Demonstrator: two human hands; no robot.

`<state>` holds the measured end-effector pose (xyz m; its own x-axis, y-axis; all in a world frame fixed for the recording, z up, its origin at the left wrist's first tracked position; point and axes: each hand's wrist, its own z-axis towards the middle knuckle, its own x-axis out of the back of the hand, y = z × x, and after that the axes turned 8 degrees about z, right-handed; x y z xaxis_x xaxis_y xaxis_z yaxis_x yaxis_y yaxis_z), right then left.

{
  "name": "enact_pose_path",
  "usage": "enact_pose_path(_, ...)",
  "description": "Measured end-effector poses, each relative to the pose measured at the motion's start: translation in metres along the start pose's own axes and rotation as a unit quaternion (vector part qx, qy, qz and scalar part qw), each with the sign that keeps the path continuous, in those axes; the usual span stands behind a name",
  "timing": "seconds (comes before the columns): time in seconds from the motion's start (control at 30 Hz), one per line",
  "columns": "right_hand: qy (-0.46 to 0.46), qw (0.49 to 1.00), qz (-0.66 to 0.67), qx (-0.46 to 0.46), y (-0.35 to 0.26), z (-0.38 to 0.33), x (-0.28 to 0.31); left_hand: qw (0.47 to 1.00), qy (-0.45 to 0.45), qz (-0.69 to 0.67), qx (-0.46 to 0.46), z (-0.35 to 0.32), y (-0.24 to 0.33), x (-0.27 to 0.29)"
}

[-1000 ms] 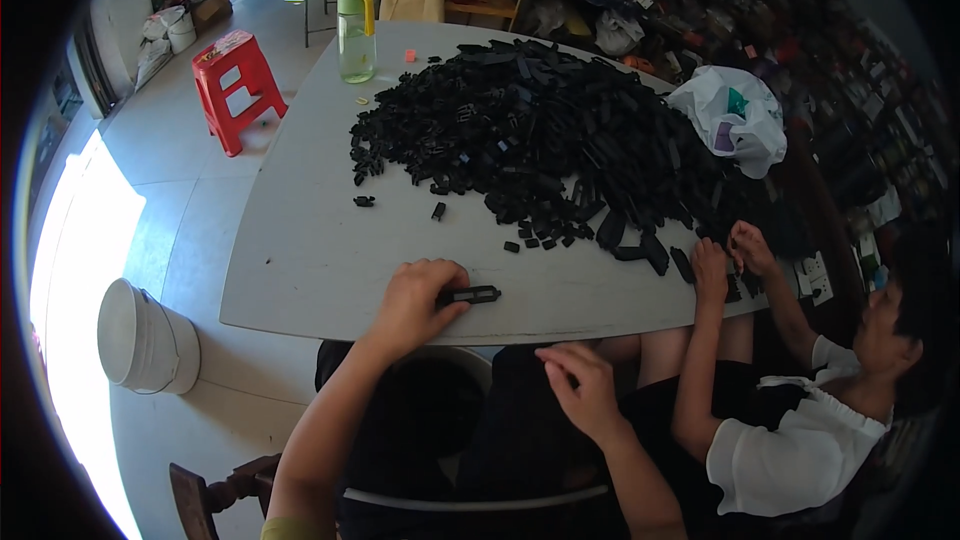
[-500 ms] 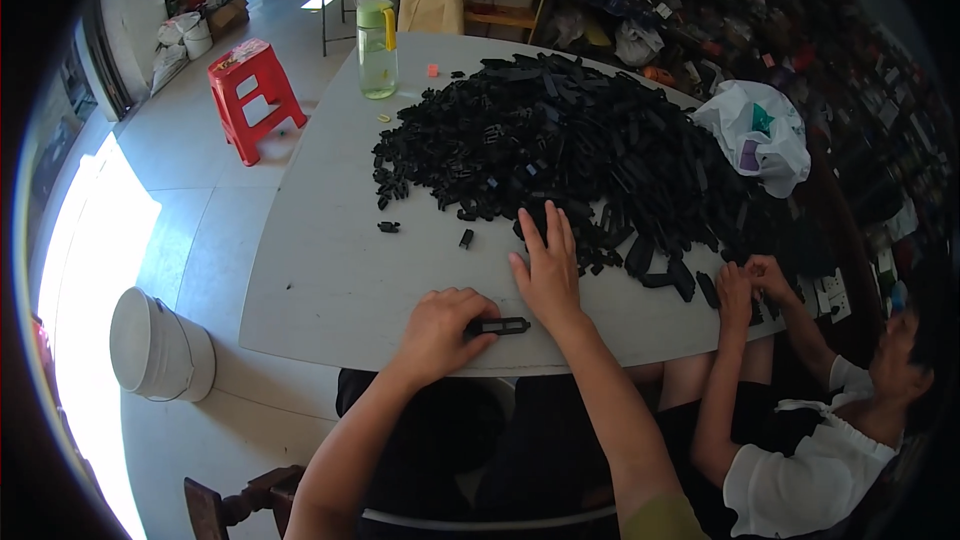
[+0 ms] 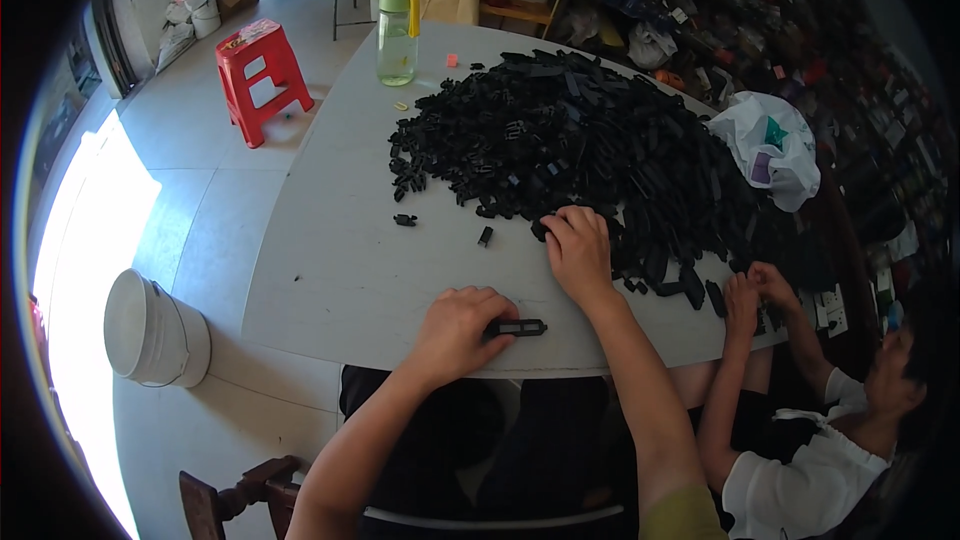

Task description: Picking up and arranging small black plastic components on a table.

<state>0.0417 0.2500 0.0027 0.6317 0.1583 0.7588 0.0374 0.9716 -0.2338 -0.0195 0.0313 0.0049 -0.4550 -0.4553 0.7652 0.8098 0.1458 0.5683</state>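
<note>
My left hand [image 3: 460, 333] is closed around one end of a narrow black plastic frame [image 3: 522, 327], near the table's front edge. The frame's slotted end sticks out to the right past the thumb. At the near edge of a big heap of black plastic parts [image 3: 560, 130], my right hand [image 3: 580, 252] has its fingers curled down among small pieces. What the fingertips grip is mostly hidden; a bit of black shows beside them. Two small black clips, one [image 3: 485, 236] close by and another [image 3: 404, 220] farther left, lie apart from the heap.
On the white table [image 3: 330, 270] stand a green-tinted water bottle [image 3: 397, 40] and a white plastic bag [image 3: 770, 145]. At the right, a co-worker's hands [image 3: 755, 295] handle parts. A red stool [image 3: 262, 80] and white bucket [image 3: 155, 330] are on the floor to the left.
My right hand has gone from outstretched fingers to curled ones at the heap's edge. The left hand still holds the black frame. The whole view has shifted slightly.
</note>
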Motion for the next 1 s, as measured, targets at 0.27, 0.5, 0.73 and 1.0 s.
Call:
enact_pose_path(0.27,-0.079,0.996,0.031,-0.005,-0.024,-0.001,0.017,1.000,0.026,-0.011,-0.003,-0.002,-0.002,-0.001)
enact_pose_path(0.5,-0.192,0.980,0.000,0.054,-0.020,0.006,0.014,1.000,0.023,-0.012,0.001,-0.002,-0.001,-0.002)
enact_pose_path(0.73,-0.171,0.984,0.000,0.045,-0.014,-0.003,0.021,1.000,0.021,-0.007,-0.001,-0.002,0.000,0.000)
enact_pose_path(1.0,-0.117,0.987,0.101,-0.048,-0.024,-0.025,0.046,1.000,0.017,-0.012,-0.001,-0.002,0.000,-0.002)
